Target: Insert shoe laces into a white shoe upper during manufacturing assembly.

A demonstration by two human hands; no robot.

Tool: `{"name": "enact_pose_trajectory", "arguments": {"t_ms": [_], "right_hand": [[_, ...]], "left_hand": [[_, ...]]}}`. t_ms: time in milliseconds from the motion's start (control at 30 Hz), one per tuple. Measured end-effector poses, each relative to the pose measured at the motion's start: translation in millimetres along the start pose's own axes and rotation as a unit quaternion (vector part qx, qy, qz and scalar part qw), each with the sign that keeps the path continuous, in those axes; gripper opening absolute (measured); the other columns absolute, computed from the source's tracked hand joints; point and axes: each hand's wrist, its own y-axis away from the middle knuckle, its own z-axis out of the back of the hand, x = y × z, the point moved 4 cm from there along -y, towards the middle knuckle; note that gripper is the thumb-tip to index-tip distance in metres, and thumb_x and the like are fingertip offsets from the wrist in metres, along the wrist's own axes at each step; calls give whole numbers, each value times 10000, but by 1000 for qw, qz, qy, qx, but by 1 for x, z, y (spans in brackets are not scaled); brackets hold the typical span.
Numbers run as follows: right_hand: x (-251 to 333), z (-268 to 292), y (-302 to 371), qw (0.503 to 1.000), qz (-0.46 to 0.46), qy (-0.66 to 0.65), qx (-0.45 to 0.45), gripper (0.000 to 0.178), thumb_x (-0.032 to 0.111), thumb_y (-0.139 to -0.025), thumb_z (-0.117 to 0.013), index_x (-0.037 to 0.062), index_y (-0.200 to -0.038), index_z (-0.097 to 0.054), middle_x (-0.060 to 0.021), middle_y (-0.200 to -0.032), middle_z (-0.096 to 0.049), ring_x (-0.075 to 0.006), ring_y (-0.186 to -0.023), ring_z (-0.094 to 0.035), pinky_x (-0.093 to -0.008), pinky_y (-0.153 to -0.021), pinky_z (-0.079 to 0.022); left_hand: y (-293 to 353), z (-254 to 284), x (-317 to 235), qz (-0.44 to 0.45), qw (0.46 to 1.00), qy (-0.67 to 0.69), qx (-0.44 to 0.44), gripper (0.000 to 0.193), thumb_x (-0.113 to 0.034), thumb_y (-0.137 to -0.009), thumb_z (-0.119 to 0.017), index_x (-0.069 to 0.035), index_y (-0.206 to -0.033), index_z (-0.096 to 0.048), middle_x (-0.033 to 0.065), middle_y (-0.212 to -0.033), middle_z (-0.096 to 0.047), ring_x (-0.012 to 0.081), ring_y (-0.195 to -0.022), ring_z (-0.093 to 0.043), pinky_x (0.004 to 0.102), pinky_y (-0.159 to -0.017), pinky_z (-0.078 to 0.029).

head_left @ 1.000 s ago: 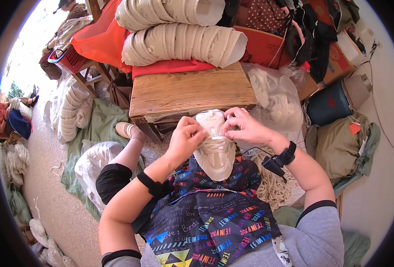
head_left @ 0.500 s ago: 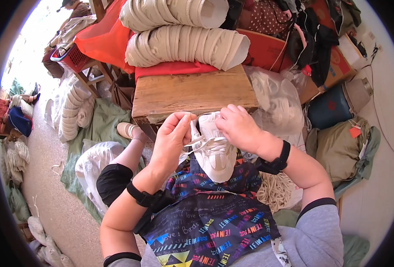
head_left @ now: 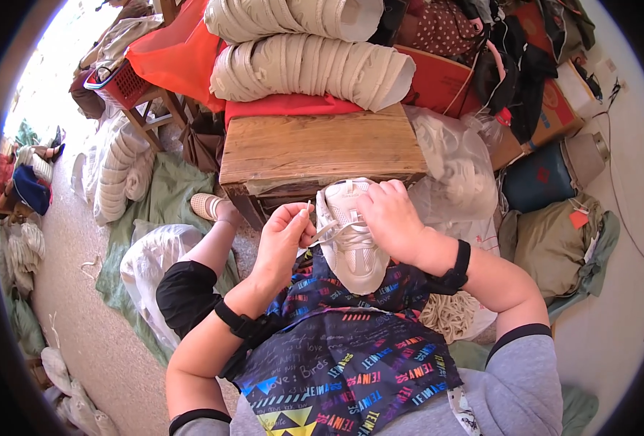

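A white shoe upper (head_left: 359,263) rests above my lap, its toe toward me and its tongue toward the table. My left hand (head_left: 284,236) pinches the tip of a white shoelace (head_left: 327,233) between thumb and forefinger, just left of the upper; the tip sticks up. Across the front of the upper the lace runs through the lower eyelets. My right hand (head_left: 392,220) grips the upper's right side near the tongue, fingers bent over its edge. Whatever lies under those fingers is hidden.
Ahead stands a wooden table (head_left: 322,149) bearing stacked rolls of beige uppers (head_left: 311,71) on red cloth. A plastic bag of uppers (head_left: 456,171) is on its right, a pile of laces (head_left: 449,316) beside my lap. A red basket (head_left: 122,86) sits at far left.
My left hand has come slightly down, away from the upper's top edge, and the lace tip now points up from its fingers. My right hand has shifted slightly down along the upper.
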Motion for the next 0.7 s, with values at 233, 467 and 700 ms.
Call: {"name": "enact_pose_trajectory", "arguments": {"t_ms": [233, 467, 700], "right_hand": [[-5, -10, -11, 985, -58, -160, 1, 141, 51, -762, -573, 16, -892, -528, -163, -824, -625, -337, -851, -607, -437, -818, -436], [10, 0, -18, 992, 29, -124, 2, 126, 71, -771, -573, 30, -883, -532, -160, -838, -628, -326, -879, -615, -426, -834, -444], [16, -18, -20, 996, 70, -53, 0, 147, 111, -805, -584, 42, -928, -542, -132, -862, -633, -300, -861, -624, -427, -813, -455]], "left_hand": [[-2, -3, 11, 5, 999, -18, 28, 197, -159, -1003, -538, -20, -1131, -592, 1, -781, -606, 61, -655, -518, 209, -621, -438], [-1, -5, 15, 8, 999, -26, 29, 202, -144, -1001, -538, -7, -1143, -581, 15, -816, -640, 63, -675, -555, 208, -642, -469], [-1, 0, 16, -23, 993, -111, 43, 126, -103, -955, -604, -8, -1037, -601, 40, -846, -668, 74, -703, -582, 238, -645, -500]]}}
